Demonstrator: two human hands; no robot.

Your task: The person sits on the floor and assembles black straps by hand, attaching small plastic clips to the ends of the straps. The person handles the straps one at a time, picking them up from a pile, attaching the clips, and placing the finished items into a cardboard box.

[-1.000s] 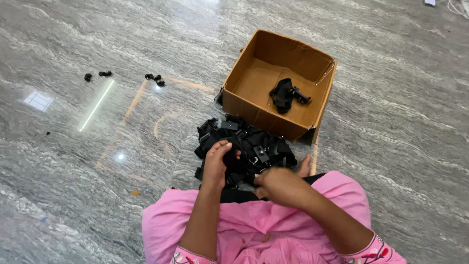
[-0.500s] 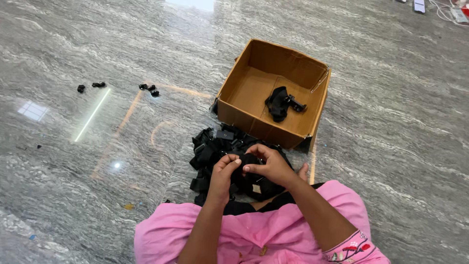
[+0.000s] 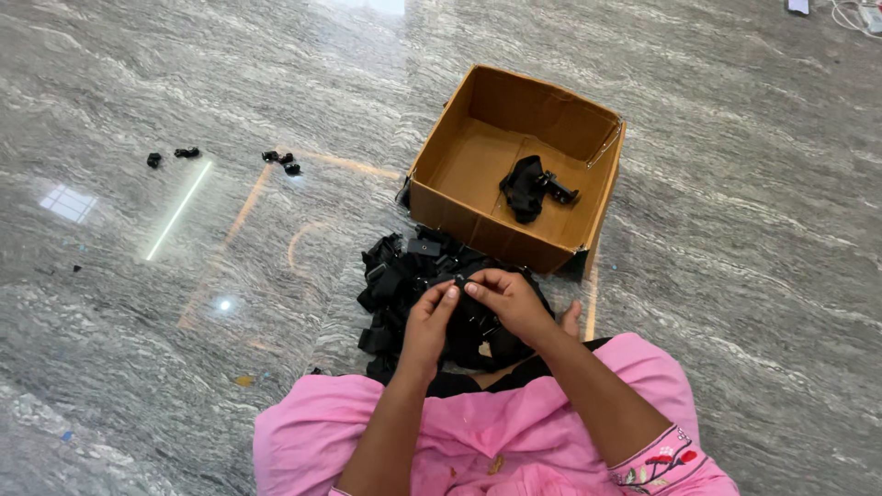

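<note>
Seated on a marble floor, a person's left hand (image 3: 430,317) and right hand (image 3: 503,296) pinch a small black piece (image 3: 457,279) between closed fingertips above a black strap pile (image 3: 404,276); the step in hand looks like sorting. An open cardboard box (image 3: 459,165) holding one black strap bundle (image 3: 531,186) sits just beyond; reaching it calls for a short forward carry.

An open cardboard box (image 3: 588,207) stood in the upper middle of the frame on a grey veined stone floor (image 3: 753,303), with one black strap piece (image 3: 531,186) lying on its bottom. A few small black bits (image 3: 280,161) lay scattered on the floor at the upper left, two more (image 3: 171,156) further left. At the top right corner lay a white cable (image 3: 854,14). Pink cloth (image 3: 496,432) filled the lower middle of the frame.
</note>
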